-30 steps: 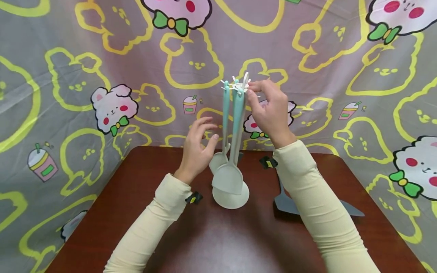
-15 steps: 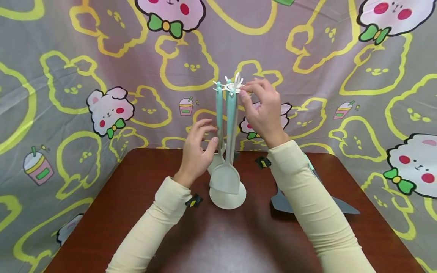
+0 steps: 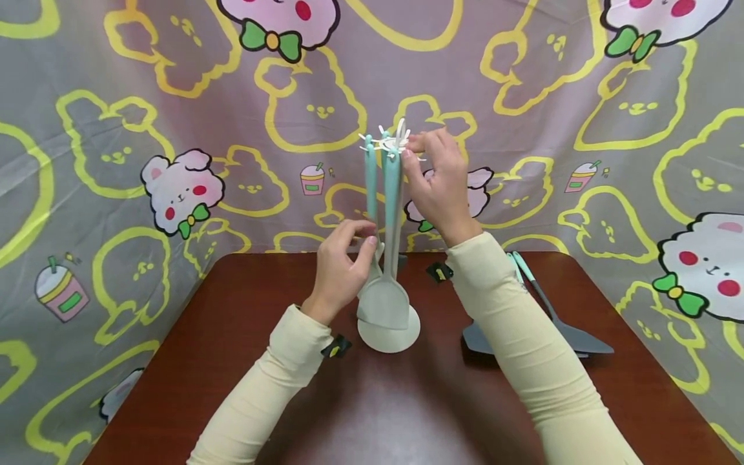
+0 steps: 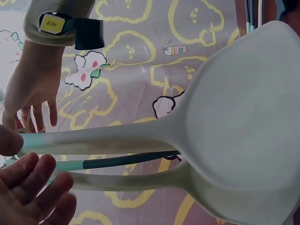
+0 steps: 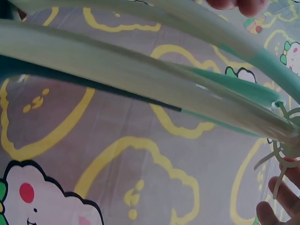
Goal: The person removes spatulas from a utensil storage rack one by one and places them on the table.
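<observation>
A pale utensil stand with a round base (image 3: 401, 341) stands upright on the table, topped by a ring of white hooks (image 3: 396, 143). From it hang a pale turner (image 3: 383, 303) with a teal handle at the front, another pale utensil (image 4: 136, 182) and a dark-shafted utensil (image 4: 126, 161) with a teal handle. My right hand (image 3: 438, 184) pinches the hook ring at its right side with thumb and fingertips. To the left of the hanging handles is my left hand (image 3: 343, 268), fingers loosely bent, fingertips close by the left utensil's shaft.
Grey turners (image 3: 581, 339) with teal handles lie on the right of the brown table (image 3: 232, 323), partly hidden behind the right sleeve (image 3: 523, 329). A patterned cloth (image 3: 511, 84) hangs around the back and sides.
My left hand has come down a little along the shafts, its fingers bending more. The right hand stays at the hook ring. The head view has shifted slightly.
</observation>
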